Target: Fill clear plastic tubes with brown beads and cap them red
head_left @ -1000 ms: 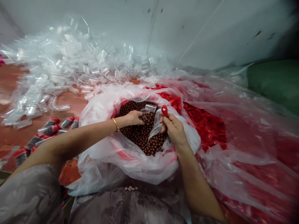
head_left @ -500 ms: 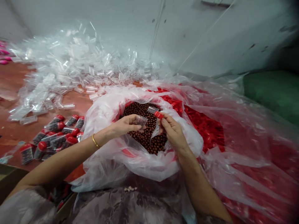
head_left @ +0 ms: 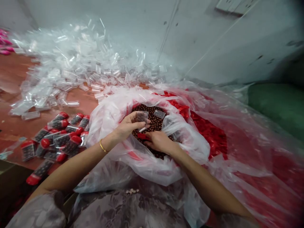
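Observation:
My left hand (head_left: 129,126) is closed on a clear plastic tube (head_left: 142,116), above an opened bag of small brown beads (head_left: 155,123). My right hand (head_left: 160,141) is low over the same beads, its fingers closed on a red cap (head_left: 143,136), just below the left hand. A second small clear piece shows under the left fingers; I cannot tell its kind. Another clear tube (head_left: 159,114) lies on the beads behind the hands. The white plastic bag (head_left: 152,174) has its rim folded outward around the beads.
Left of the bag lie several bead-filled tubes with red caps (head_left: 60,139); one (head_left: 40,172) is at the table's front edge. A large heap of clear tubes (head_left: 78,63) stretches along the wall. To the right, a plastic bag holds red caps (head_left: 211,136). A green bulk (head_left: 273,104) stands beyond.
My right hand has moved down and left with the red cap, closer to the left hand. The left hand's tube is now more upright. A filled tube has come into sight at the table's front-left edge.

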### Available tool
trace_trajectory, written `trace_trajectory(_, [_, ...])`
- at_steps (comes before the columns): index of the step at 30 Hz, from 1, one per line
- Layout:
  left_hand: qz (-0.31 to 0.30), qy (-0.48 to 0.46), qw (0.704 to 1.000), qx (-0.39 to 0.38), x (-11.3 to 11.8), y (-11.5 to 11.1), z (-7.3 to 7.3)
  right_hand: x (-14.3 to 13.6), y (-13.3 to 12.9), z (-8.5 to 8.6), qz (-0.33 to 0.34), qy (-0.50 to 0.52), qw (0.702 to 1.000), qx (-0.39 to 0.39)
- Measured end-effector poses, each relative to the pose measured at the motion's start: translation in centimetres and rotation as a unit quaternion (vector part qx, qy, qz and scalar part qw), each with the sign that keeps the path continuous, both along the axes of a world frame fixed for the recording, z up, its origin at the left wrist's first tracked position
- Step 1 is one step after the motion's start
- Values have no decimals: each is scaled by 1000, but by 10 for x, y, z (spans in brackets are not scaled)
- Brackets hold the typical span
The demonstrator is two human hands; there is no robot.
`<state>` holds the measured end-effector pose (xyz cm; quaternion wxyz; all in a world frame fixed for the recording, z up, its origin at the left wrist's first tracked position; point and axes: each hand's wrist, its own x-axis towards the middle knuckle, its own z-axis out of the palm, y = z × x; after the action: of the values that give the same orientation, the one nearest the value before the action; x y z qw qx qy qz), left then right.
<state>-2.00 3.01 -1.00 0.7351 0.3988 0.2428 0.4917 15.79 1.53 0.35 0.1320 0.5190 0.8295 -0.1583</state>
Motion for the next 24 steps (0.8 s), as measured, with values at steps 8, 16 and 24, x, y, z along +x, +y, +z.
trace_trajectory(8, [-4,16,1000,24,4,-1,1,22,21,4,-206,414,886,-24])
trace_trajectory(16, [-47,51,996,49,6,3,-4,-9,26,48,-159,521,837,54])
trace_trajectory(24, [-31,55,994,84,4,-1,-1,-3,18,43,-210,506,837,-21])
